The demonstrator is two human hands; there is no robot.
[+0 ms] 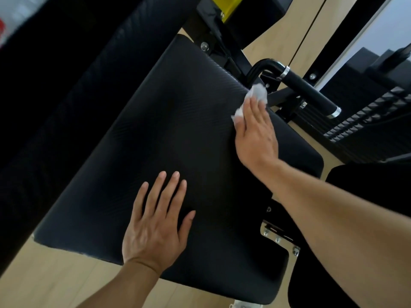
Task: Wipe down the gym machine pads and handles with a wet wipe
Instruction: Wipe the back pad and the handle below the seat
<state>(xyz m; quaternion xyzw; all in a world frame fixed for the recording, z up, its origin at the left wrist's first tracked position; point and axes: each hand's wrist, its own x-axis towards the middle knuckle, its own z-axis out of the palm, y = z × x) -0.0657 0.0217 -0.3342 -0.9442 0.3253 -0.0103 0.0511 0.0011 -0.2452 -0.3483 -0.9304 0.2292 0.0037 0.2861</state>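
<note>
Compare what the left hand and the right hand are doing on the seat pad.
The right hand presses a wet wipe at the far edge of the seat pad; the left hand has nothing under it. The left hand's fingers are spread, the right's together. Both lie flat, palm down.

Single head cam, tilted steeply down and forward, close over the seat pad (178,138); wood floor (55,274) beneath.

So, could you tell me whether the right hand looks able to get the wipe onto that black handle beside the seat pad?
Probably yes. The right hand presses the wet wipe flat on the far edge of the seat pad, and the black handle lies just beyond it with nothing between them.
</note>
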